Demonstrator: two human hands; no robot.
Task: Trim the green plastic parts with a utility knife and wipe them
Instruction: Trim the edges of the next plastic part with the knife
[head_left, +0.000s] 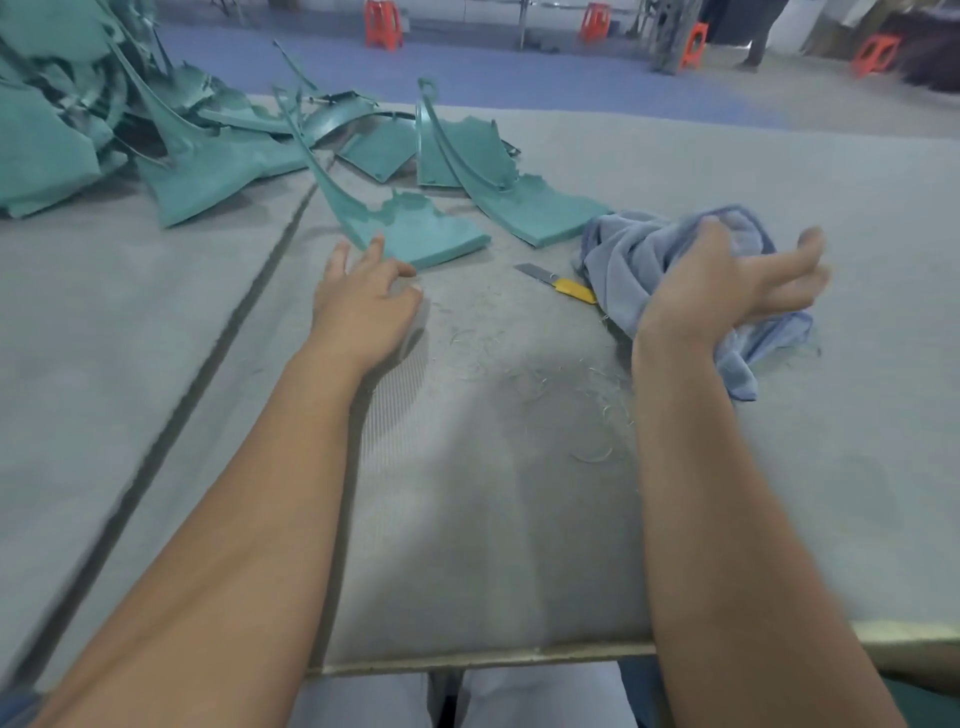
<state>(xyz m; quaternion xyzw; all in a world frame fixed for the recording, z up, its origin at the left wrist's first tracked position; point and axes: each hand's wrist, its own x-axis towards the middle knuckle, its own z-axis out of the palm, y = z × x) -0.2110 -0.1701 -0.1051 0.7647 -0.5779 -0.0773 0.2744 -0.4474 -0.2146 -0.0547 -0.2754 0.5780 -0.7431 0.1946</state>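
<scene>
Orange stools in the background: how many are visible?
4, all on the far floor beyond the table: orange stool left of centre, another centre-right, a third and a fourth further right. Others may be hidden.

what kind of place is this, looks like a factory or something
Most likely a factory or workshop floor. A big grey work table carries a heap of identical green plastic parts, with a utility knife and trimming shavings beside them, and orange plastic stools stand on the open floor behind.
</scene>
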